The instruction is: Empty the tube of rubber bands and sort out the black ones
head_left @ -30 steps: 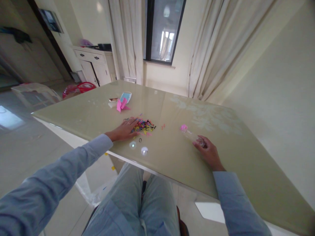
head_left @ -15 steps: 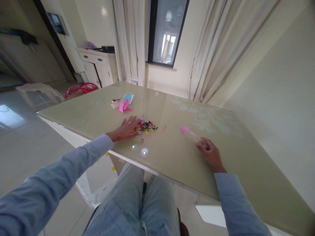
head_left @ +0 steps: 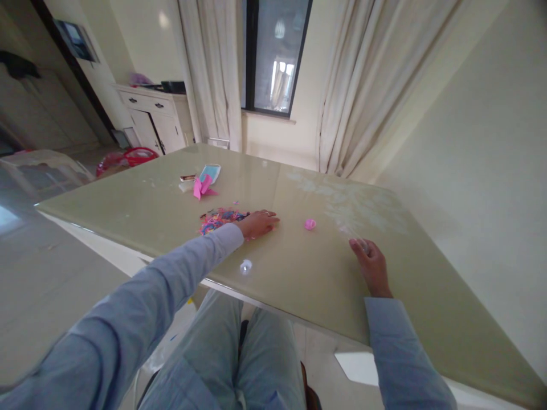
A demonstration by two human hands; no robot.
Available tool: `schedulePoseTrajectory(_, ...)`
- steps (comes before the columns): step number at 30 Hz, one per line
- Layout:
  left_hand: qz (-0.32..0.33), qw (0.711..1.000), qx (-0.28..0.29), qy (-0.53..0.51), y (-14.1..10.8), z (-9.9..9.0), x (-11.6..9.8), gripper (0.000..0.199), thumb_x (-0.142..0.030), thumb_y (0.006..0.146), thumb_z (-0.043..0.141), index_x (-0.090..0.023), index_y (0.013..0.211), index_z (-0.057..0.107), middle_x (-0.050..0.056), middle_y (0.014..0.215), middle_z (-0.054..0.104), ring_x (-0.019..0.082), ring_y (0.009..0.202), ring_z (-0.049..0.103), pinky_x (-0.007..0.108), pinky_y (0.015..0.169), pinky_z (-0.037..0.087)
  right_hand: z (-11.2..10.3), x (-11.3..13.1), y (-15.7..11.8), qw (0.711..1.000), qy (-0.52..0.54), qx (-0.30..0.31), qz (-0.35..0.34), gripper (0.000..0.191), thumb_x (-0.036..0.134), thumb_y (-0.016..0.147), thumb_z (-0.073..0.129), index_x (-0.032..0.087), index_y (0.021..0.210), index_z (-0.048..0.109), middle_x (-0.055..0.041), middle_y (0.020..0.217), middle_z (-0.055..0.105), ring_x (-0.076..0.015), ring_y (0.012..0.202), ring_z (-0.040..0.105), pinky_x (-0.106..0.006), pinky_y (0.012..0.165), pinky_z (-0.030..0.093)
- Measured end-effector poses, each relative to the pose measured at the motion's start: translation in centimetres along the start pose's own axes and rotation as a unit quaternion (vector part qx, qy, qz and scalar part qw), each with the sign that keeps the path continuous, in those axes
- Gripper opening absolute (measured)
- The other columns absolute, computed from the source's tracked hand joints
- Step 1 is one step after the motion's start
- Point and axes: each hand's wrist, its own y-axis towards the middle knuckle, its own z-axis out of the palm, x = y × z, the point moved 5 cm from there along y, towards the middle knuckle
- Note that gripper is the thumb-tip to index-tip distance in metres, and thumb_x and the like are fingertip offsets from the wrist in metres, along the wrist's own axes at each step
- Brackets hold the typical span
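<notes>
Small multicoloured loops point(head_left: 213, 220) lie in a loose pile on the glossy table point(head_left: 294, 273). My left hand point(head_left: 259, 224) rests at the right side of the pile, palm down with the fingers stretched out. A round pink piece point(head_left: 310, 224) sits on the table between my hands. Farther right, my right hand point(head_left: 371, 263) is closed around a clear tube point(head_left: 347, 230), whose far end points away to the left. Near the front edge lies a small clear disc point(head_left: 245, 267).
Behind the pile are folded pink paper point(head_left: 204, 187), a blue mask point(head_left: 211, 173) and a small dark-and-white item point(head_left: 187, 178). A white cabinet point(head_left: 147, 117) and a red basket point(head_left: 140, 156) stand beyond the table.
My left hand has moved right across the pile, uncovering its left part. The clear tube in my right hand is now apart from the pink piece. The view has shifted slightly right.
</notes>
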Motion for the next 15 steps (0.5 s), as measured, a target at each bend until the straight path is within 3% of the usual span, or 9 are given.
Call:
schedulePoseTrajectory(6, 0.01, 0.998, 0.042, 0.036, 0.5, -0.2, -0.2, 0.032, -0.02, 0.096, 0.043, -0.018, 0.101, 0.074, 0.014, 0.111, 0.072, 0.025, 0.105, 0.066, 0.036, 0.093, 0.05, 0.5, -0.2, -0.2, 0.997, -0.066, 0.012, -0.031, 0.057, 0.072, 0.075, 0.06, 0.018, 0.09, 0.069, -0.0107, 0.088, 0.069, -0.0251, 0.078, 0.06, -0.038, 0.074, 0.047)
schedulePoseTrajectory(11, -0.001, 0.997, 0.058, 0.054, -0.3, -1.0, 0.5, 0.03, -0.021, 0.096, 0.044, -0.016, 0.095, 0.073, 0.013, 0.102, 0.071, 0.022, 0.094, 0.068, 0.032, 0.082, 0.05, 1.1, -0.8, 0.0, 0.995, -0.081, 0.026, -0.052, 0.059, 0.07, 0.072, 0.063, 0.017, 0.095, 0.071, -0.0134, 0.094, 0.071, -0.0269, 0.082, 0.062, -0.041, 0.079, 0.049)
schedulePoseTrajectory(15, 0.01, 0.995, 0.079, 0.06, -0.9, -1.5, 0.6, 0.022, -0.021, 0.093, 0.051, -0.017, 0.096, 0.072, 0.011, 0.104, 0.071, 0.021, 0.097, 0.067, 0.029, 0.086, 0.049, 1.1, -1.2, 0.2, 0.995, -0.08, 0.016, -0.056, 0.062, 0.07, 0.07, 0.063, 0.015, 0.098, 0.072, -0.0147, 0.098, 0.071, -0.0278, 0.084, 0.062, -0.043, 0.083, 0.049)
